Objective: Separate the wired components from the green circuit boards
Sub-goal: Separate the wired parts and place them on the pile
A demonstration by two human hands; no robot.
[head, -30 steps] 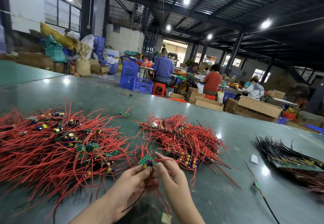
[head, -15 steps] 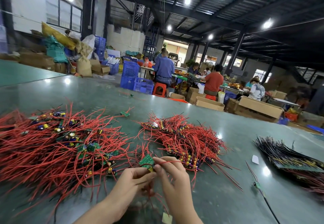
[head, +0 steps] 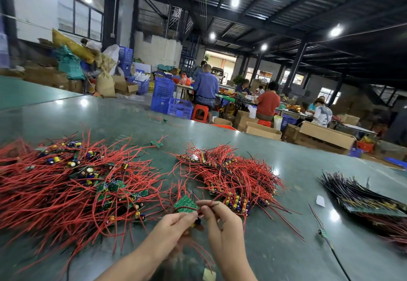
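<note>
Down at the near edge, both hands are working close together just above the bench (head: pixel 286 192). The left hand (head: pixel 169 230) is pinching a small green circuit board (head: pixel 185 204) between thumb and fingertips, holding it tilted up with its wires trailing below. The right hand (head: pixel 222 221) is curling its fingers around a red wire (head: pixel 212 203) that is running off that same board, thumb and forefinger pinching it right beside the board's edge. A small blue component (head: pixel 197 221) is peeking out between the two hands.

Just beyond and to the left, a big tangled heap of red-wired boards (head: pixel 72 183) is spreading across the bench, with yellow and blue capacitors and green boards showing through. To the right of the hands, a second red-wired pile (head: pixel 231 175) is lying in a tighter cluster. A white scrap of paper (head: pixel 320 200) is sitting on the bench further right, and next to it a stack of dark-wired boards (head: pixel 363 197) is fanning out toward the edge of view. One lone board with a black lead (head: pixel 323 233) is lying on its own in front of that stack.

Further back, blue plastic crates (head: pixel 164 95) are standing on the floor, cardboard boxes (head: pixel 326 135) are lining the bench's far side, and other workers (head: pixel 267 102) are sitting at a table.
</note>
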